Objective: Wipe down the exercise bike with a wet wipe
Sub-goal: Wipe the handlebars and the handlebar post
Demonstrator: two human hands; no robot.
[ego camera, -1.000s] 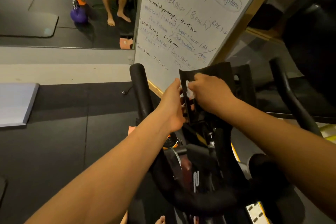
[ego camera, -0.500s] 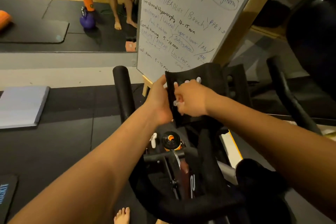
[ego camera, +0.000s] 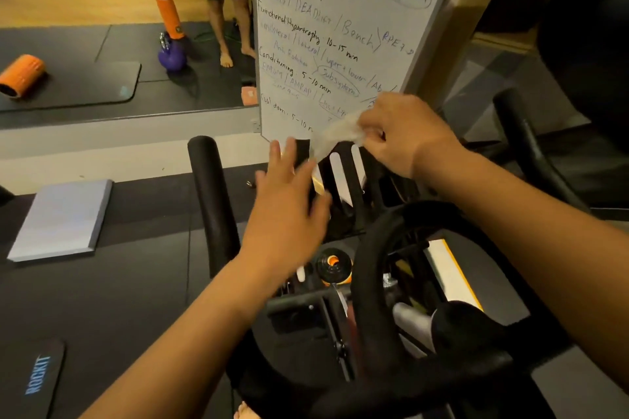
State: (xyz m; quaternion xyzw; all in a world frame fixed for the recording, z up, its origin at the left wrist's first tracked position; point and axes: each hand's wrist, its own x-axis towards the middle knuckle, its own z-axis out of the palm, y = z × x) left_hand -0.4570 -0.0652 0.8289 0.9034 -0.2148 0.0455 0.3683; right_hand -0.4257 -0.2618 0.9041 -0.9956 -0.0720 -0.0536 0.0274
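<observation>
A black exercise bike (ego camera: 391, 282) fills the lower middle, with padded handlebars (ego camera: 211, 194) and a slotted black console bracket (ego camera: 343, 187) at its front. My right hand (ego camera: 408, 133) pinches a crumpled white wet wipe (ego camera: 335, 136) just above the bracket's top edge. My left hand (ego camera: 289, 204) is blurred, fingers spread and straight, at the bracket's left side; I cannot tell whether it touches it. An orange-capped knob (ego camera: 333, 265) sits below the bracket.
A whiteboard (ego camera: 340, 27) with handwritten notes leans right behind the bike. A grey pad (ego camera: 64, 218) lies on the black floor at left. A wall mirror shows orange foam rollers (ego camera: 22, 75), a purple kettlebell (ego camera: 172, 58) and a person's legs (ego camera: 224, 27).
My right hand has lifted the wipe off the bracket's face and moved up and right. My left hand has let go of the bracket's edge and opened its fingers.
</observation>
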